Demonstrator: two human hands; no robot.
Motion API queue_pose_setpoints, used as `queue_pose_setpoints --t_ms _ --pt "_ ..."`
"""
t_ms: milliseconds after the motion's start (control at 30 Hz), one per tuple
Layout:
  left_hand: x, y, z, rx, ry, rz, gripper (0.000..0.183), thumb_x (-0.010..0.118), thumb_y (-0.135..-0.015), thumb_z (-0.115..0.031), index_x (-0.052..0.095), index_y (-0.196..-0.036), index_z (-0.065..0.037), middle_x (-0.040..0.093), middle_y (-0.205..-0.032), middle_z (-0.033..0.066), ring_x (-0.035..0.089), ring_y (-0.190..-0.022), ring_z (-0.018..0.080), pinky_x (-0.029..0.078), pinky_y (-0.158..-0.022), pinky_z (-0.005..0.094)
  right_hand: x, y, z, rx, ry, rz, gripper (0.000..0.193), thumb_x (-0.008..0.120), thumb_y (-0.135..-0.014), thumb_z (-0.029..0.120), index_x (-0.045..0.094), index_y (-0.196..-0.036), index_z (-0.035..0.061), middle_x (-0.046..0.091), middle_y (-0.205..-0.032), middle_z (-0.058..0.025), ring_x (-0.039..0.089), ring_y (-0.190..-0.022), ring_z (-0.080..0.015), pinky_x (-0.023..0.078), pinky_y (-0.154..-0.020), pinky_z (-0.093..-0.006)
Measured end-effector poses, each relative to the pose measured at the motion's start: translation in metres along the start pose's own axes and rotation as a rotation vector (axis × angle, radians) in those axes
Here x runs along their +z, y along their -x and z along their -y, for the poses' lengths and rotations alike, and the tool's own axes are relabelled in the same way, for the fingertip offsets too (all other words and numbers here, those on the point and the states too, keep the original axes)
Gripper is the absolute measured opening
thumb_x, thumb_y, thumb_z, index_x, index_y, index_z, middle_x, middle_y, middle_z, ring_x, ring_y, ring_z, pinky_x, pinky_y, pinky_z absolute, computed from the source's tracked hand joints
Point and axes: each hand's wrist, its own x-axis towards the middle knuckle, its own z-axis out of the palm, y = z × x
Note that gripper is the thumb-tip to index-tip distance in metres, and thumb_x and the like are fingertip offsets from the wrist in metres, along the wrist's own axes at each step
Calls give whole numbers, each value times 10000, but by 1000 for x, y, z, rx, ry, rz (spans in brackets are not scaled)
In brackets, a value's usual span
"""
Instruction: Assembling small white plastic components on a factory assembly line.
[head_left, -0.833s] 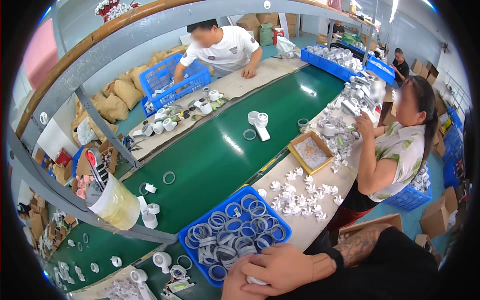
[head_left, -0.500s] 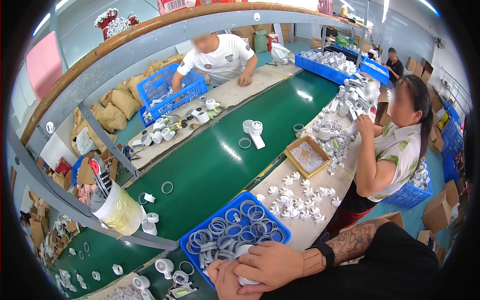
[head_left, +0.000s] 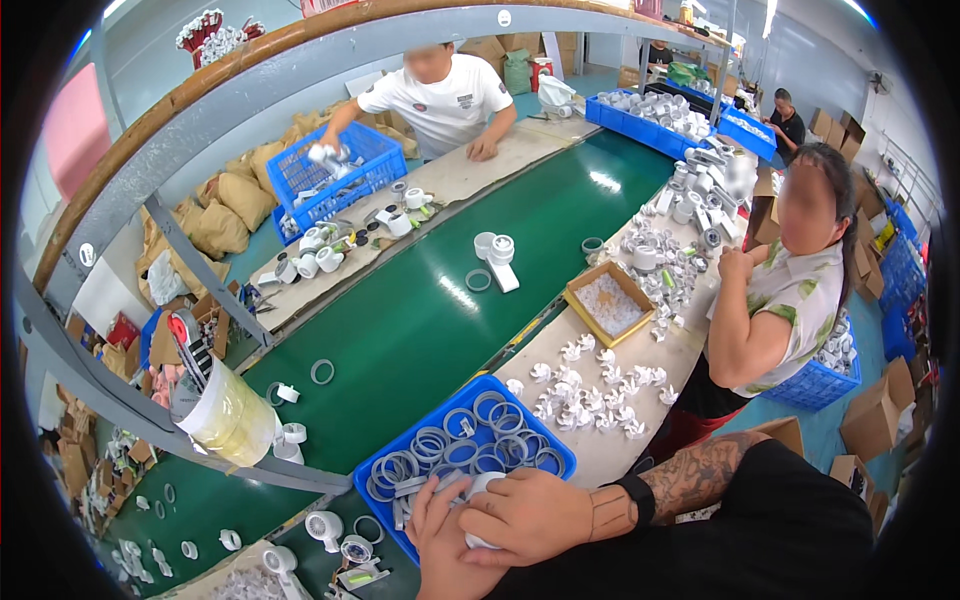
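Note:
My left hand [head_left: 445,545] and my right hand [head_left: 530,515] meet at the near edge of a blue crate [head_left: 545,432] full of grey plastic rings [head_left: 470,455]. Together they grip a small white plastic part [head_left: 482,487], the right hand wrapped over it from the right, the left hand beneath it. Most of the part is hidden by my fingers. My right wrist wears a black band [head_left: 636,497].
A green conveyor belt [head_left: 420,320] runs diagonally and carries loose rings and white parts [head_left: 497,255]. White clips [head_left: 590,395] and a cardboard box [head_left: 608,303] lie on the right bench. One person works on the right, another at the far side by a blue basket [head_left: 330,175]. A tape roll [head_left: 232,415] hangs at left.
My hands have stayed together at the crate's near edge. My view has tilted down slightly. The far person's arm has reached into the blue basket.

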Motion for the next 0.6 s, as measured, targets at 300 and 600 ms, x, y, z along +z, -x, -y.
queue_pose_setpoints --t_ms 300,600 --pt "-12 -21 -27 264 -436 19 509 997 -780 -219 732 -1161 -11 740 -1207 203 740 -1070 321 585 -931 436 11 5 -1 82 -77 -76 358 715 -1022 434 672 -1146 101 703 -737 -77 685 -641 -278 519 -575 -432" --pt "1 21 -27 150 117 214 477 833 -870 -215 749 -1307 -43 727 -1396 214 659 -1357 474 447 -1188 615 -18 32 10 110 -297 219 325 677 -1072 423 624 -1047 103 689 -780 -140 707 -707 -384 556 -611 -492"
